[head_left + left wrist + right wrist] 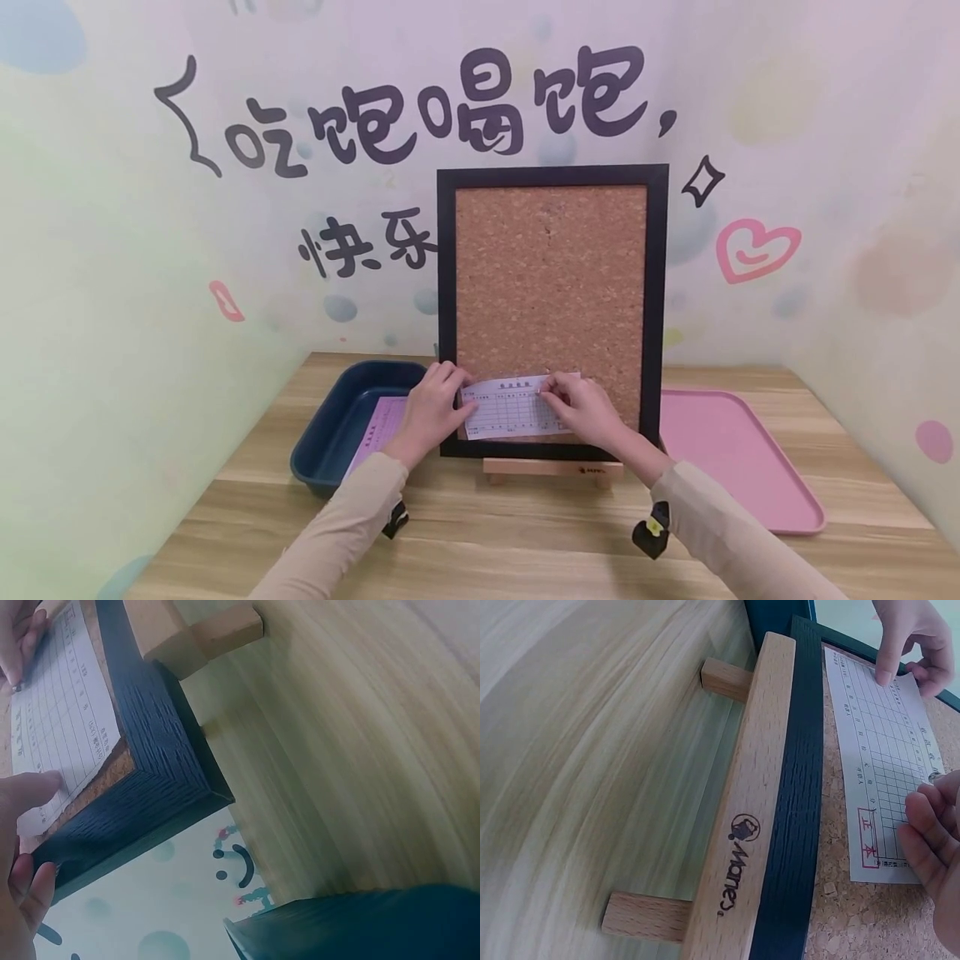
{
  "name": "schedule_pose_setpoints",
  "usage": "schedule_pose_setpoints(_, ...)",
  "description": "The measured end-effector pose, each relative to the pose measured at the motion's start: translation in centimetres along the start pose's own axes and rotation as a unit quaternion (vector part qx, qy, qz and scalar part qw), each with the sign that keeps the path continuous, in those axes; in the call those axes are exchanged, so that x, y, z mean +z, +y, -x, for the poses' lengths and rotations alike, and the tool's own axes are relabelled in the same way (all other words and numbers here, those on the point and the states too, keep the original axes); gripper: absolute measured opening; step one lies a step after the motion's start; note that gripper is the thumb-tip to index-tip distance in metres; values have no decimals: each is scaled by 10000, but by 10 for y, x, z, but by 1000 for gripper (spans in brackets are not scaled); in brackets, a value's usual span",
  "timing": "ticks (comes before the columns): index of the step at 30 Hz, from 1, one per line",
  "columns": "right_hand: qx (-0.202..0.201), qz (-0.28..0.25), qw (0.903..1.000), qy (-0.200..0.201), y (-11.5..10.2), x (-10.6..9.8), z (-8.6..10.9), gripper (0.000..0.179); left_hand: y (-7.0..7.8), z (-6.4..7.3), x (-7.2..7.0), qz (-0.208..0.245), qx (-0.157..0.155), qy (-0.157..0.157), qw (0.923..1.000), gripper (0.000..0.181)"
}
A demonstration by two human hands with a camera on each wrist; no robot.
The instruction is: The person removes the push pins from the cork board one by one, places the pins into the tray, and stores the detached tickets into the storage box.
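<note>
A cork board (pixel 551 275) in a black frame leans upright on a small wooden easel (pixel 553 468). Across its lower part lies a white printed form (pixel 502 410) with a ruled table, and a red stamp-like box shows on it in the right wrist view. My left hand (pixel 433 407) grips the board's left edge, its thumb (pixel 37 790) pressing the form's left end. With thumb and forefinger, my right hand (pixel 588 408) pinches a small pushpin (pixel 934 778) against the form's upper edge. The fingers hide most of the pin.
Left of the board stands a dark blue tray (pixel 330 429) with a purple printed slip (pixel 382 421) in it. A flat pink tray (pixel 742 458) lies to the right. Everything sits on a wooden table (pixel 510 550) against a painted wall (pixel 225 208).
</note>
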State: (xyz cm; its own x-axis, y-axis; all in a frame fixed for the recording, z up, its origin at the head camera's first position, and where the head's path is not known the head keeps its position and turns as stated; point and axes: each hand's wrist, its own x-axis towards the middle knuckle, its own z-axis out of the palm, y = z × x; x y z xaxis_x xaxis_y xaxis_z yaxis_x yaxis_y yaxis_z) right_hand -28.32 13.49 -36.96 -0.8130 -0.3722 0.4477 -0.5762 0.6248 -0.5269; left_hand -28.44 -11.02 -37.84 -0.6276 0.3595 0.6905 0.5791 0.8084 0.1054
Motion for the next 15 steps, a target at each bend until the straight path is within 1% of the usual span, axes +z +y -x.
schedule_pose_setpoints(3, 8, -1, 10000, 4, 0, 0, 0, 5, -1, 0, 0, 4, 35, 90, 10000, 19)
schedule_pose_setpoints(7, 8, 22, 10000, 6, 1, 0, 0, 4, -1, -1, 0, 39, 50, 171, 9998, 12)
schedule_pose_setpoints(13, -25, 50, 10000, 20, 2, 1, 1, 5, 0, 0, -1, 191, -102, -13, 9998, 8)
schedule_pose_setpoints(15, -51, 50, 10000, 23, 3, 1, 1, 4, 0, 1, -1, 215, -108, -22, 9997, 8)
